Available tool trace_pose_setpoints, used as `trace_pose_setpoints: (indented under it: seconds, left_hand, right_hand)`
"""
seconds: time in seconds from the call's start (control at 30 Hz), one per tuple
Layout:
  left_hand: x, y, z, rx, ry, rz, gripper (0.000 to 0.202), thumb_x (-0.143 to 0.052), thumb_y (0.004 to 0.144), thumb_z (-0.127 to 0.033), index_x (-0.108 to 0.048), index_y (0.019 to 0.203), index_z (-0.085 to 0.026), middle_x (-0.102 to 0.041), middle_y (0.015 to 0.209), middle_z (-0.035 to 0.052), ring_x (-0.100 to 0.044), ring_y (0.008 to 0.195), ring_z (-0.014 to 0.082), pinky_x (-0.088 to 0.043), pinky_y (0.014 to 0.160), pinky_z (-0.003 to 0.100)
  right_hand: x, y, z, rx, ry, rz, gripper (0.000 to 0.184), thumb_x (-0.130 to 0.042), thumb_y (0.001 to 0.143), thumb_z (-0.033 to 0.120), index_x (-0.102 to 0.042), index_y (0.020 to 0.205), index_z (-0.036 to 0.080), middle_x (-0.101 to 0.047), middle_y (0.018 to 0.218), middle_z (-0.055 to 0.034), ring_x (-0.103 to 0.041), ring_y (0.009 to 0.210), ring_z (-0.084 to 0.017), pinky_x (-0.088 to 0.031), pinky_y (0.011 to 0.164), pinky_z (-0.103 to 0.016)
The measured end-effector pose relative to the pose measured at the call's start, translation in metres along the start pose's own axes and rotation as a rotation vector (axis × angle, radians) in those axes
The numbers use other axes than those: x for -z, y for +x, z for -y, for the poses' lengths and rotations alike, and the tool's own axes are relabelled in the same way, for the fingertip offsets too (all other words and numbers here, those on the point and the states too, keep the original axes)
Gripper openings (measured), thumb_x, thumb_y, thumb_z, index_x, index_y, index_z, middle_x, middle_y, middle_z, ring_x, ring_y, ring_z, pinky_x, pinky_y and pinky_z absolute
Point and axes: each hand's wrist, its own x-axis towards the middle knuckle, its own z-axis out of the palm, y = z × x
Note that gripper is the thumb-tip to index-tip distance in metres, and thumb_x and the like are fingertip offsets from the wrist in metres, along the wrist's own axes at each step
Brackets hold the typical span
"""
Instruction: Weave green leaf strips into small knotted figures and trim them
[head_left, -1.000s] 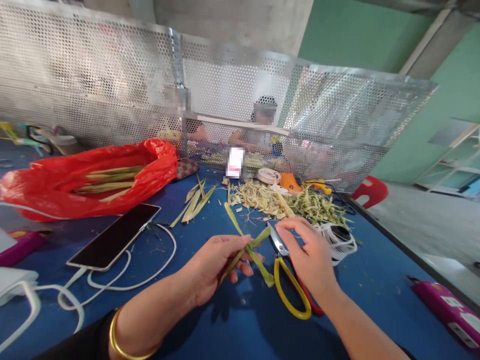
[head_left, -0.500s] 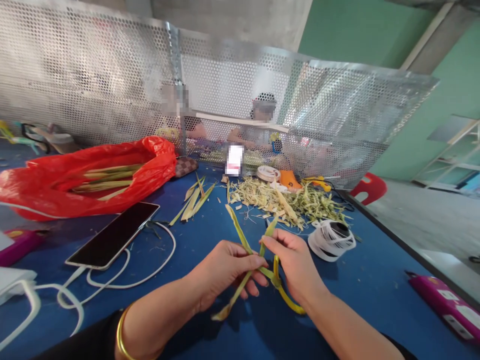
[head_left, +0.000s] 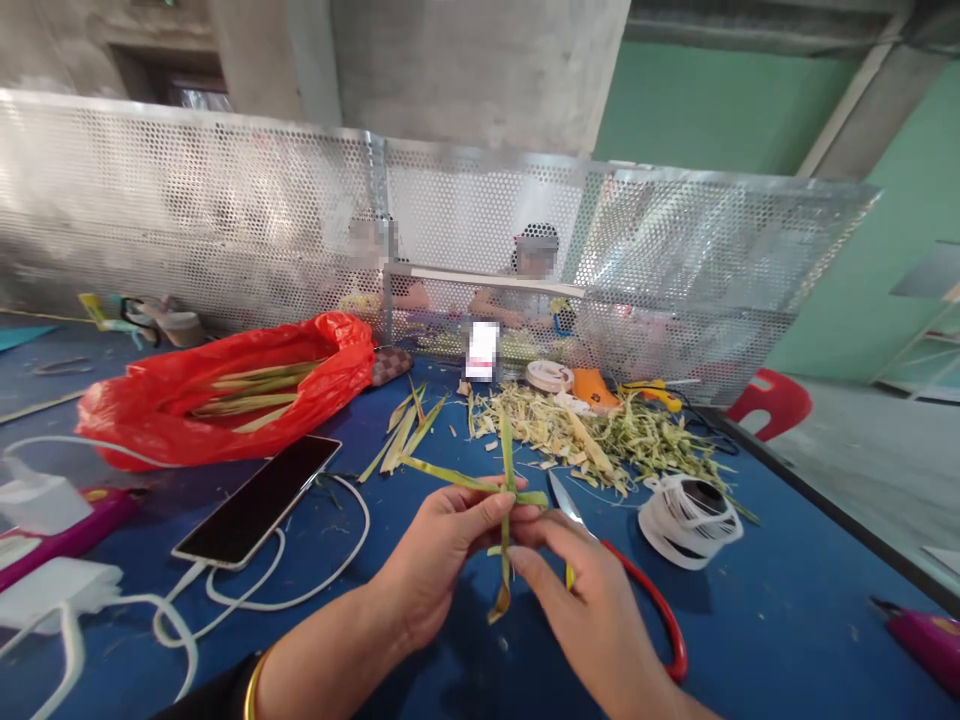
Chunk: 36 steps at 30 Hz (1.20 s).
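Two narrow green-yellow leaf strips (head_left: 508,450) cross each other in front of me, one roughly upright with a brown, dry lower tip. My left hand (head_left: 465,525) pinches them at the crossing between thumb and fingers. Just below and to the right, my right hand (head_left: 577,580) has its thumb and fingertips closed at the lower part of the upright strip; part of the grip is hidden. Scissors (head_left: 664,610) with red and yellow handles are partly covered by my right hand, their blade pointing away from me.
A red plastic bag (head_left: 225,435) of long leaves stands at left, beside a phone (head_left: 259,505) with white cables. Loose leaves (head_left: 405,435), a heap of shredded leaf (head_left: 592,440) and a white thread spool (head_left: 690,520) lie ahead. People sit behind a perforated metal screen (head_left: 480,190).
The strips have turned, so one now stands nearly upright and the other lies nearly level. My right hand has moved from above the crossing to below it. The view has tilted up.
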Motion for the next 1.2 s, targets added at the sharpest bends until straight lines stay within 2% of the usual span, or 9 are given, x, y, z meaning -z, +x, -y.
trace_pose_setpoints:
  seconds: [0.2, 0.3, 0.53, 0.73, 0.87, 0.97, 1.07, 1.13, 1.2]
  left_hand:
    - [-0.001, 0.001, 0.008, -0.003, -0.011, -0.038, 0.028, -0.077, 0.066, -0.024, -0.072, 0.091, -0.013, -0.074, 0.080, 0.0073, -0.065, 0.079, 0.0166, -0.045, 0.079, 0.025]
    - [0.000, 0.004, 0.011, -0.040, 0.000, -0.050, 0.024, -0.077, 0.067, -0.023, -0.073, 0.089, -0.013, -0.073, 0.079, 0.0059, -0.063, 0.080, 0.0158, -0.044, 0.078, 0.024]
    - [-0.002, 0.005, 0.013, -0.026, -0.035, -0.047, 0.011, -0.075, 0.068, -0.021, -0.072, 0.070, -0.010, -0.070, 0.076, 0.0064, -0.060, 0.078, 0.0144, -0.043, 0.078, 0.023]
    - [0.000, 0.006, 0.014, 0.019, -0.070, -0.070, 0.019, -0.075, 0.068, -0.020, -0.071, 0.084, -0.011, -0.070, 0.073, 0.0054, -0.061, 0.072, 0.0140, -0.045, 0.066, 0.022]
    - [-0.001, 0.005, 0.004, 0.059, -0.053, -0.056, 0.025, -0.069, 0.075, -0.030, -0.070, 0.093, -0.012, -0.072, 0.080, 0.0086, -0.065, 0.078, 0.0167, -0.047, 0.074, 0.024]
    - [0.000, 0.004, -0.001, 0.026, 0.008, -0.072, 0.028, -0.067, 0.076, -0.037, -0.070, 0.090, -0.013, -0.073, 0.081, 0.0096, -0.065, 0.082, 0.0184, -0.046, 0.079, 0.026]
    - [0.002, 0.003, 0.000, 0.034, 0.069, -0.042, 0.036, -0.064, 0.076, -0.046, -0.071, 0.090, -0.013, -0.072, 0.078, 0.0100, -0.065, 0.079, 0.0189, -0.046, 0.078, 0.028]
    - [0.001, 0.003, 0.002, 0.024, 0.131, -0.037, 0.035, -0.067, 0.073, -0.045, -0.071, 0.088, -0.013, -0.071, 0.074, 0.0075, -0.063, 0.073, 0.0163, -0.046, 0.075, 0.026]
    - [0.001, 0.003, 0.004, -0.015, 0.211, -0.059, 0.028, -0.073, 0.069, -0.037, -0.071, 0.085, -0.014, -0.068, 0.067, 0.0030, -0.060, 0.066, 0.0125, -0.044, 0.069, 0.022]
  right_hand:
    - [-0.014, 0.000, -0.001, -0.172, 0.209, 0.004, 0.020, -0.052, 0.088, 0.033, -0.066, 0.081, 0.020, -0.066, 0.088, -0.0042, -0.061, 0.086, -0.020, -0.046, 0.079, -0.026]
    - [-0.012, -0.001, 0.001, -0.165, 0.182, 0.000, 0.020, -0.053, 0.088, 0.030, -0.063, 0.076, 0.019, -0.064, 0.082, -0.0035, -0.060, 0.079, -0.018, -0.046, 0.072, -0.025]
    - [-0.010, -0.002, 0.002, -0.072, 0.061, 0.028, 0.020, -0.052, 0.086, 0.022, -0.054, 0.066, 0.019, -0.059, 0.078, -0.0033, -0.057, 0.076, -0.017, -0.044, 0.072, -0.026]
    - [-0.011, -0.002, 0.000, -0.051, 0.026, 0.043, 0.020, -0.051, 0.086, 0.019, -0.055, 0.067, 0.019, -0.059, 0.080, -0.0034, -0.057, 0.077, -0.016, -0.044, 0.072, -0.025]
    - [-0.002, -0.004, 0.001, 0.016, -0.070, 0.072, 0.023, -0.047, 0.091, 0.023, -0.055, 0.069, 0.020, -0.057, 0.072, -0.0012, -0.054, 0.067, -0.014, -0.042, 0.062, -0.024]
    - [0.009, -0.003, 0.000, 0.138, -0.200, -0.078, 0.020, -0.047, 0.091, 0.025, -0.055, 0.073, 0.020, -0.053, 0.068, -0.0003, -0.051, 0.062, -0.014, -0.039, 0.060, -0.025]
    - [0.016, 0.002, -0.005, 0.138, -0.289, -0.234, 0.012, -0.053, 0.088, 0.031, -0.058, 0.089, 0.020, -0.059, 0.087, -0.0051, -0.055, 0.083, -0.019, -0.041, 0.072, -0.028]
    - [0.016, 0.005, -0.008, 0.026, -0.274, -0.140, 0.017, -0.054, 0.087, 0.037, -0.058, 0.090, 0.021, -0.061, 0.090, -0.0048, -0.055, 0.087, -0.020, -0.041, 0.072, -0.028]
    - [0.013, 0.007, -0.009, -0.085, -0.217, 0.000, 0.021, -0.051, 0.088, 0.040, -0.057, 0.080, 0.022, -0.060, 0.076, -0.0012, -0.054, 0.075, -0.018, -0.040, 0.064, -0.026]
